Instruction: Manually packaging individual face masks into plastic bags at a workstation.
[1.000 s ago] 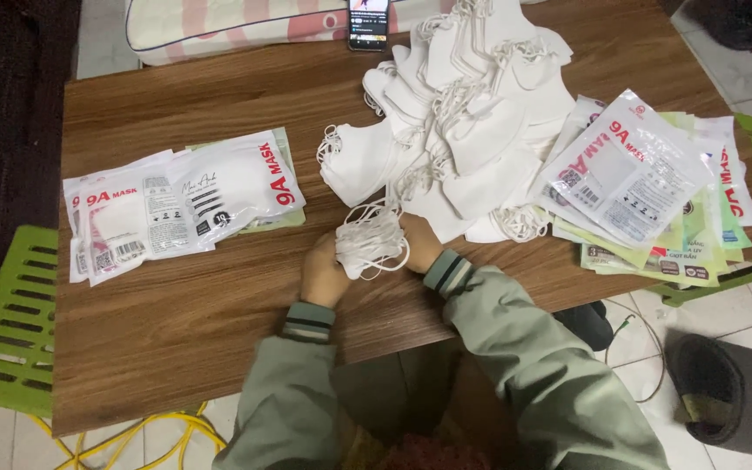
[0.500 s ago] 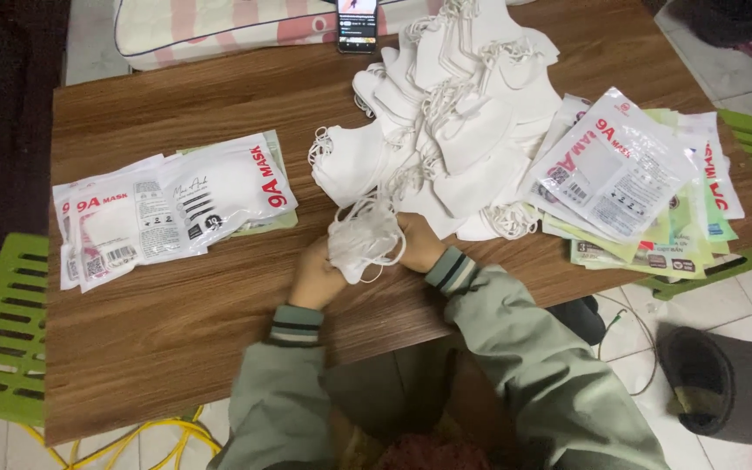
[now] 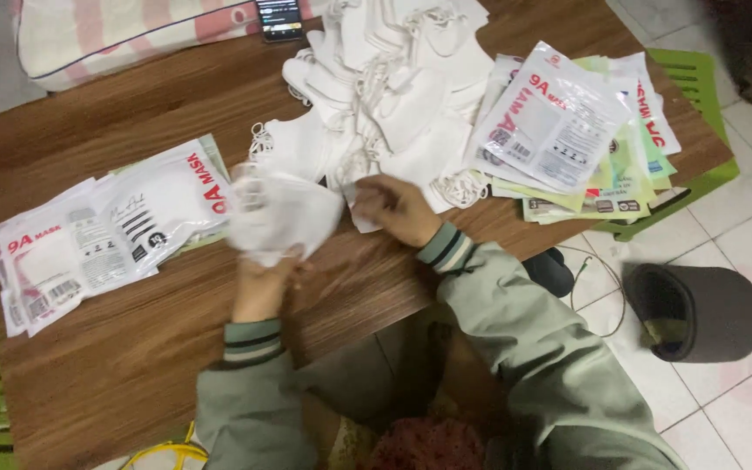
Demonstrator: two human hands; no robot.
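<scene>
From the head view, the left hand [image 3: 263, 283] gripped a small stack of white masks [image 3: 278, 218] above the wooden table [image 3: 132, 365]. The right hand [image 3: 398, 207] pinched one from the loose mask pile [image 3: 393, 96]. They looked light, soft and floppy, best held by the edges.

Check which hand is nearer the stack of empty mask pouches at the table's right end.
Right. The right hand sits at the edge of the loose white mask pile, just left of the pouch stack. The left hand is farther left, holding a white mask bundle.
</scene>
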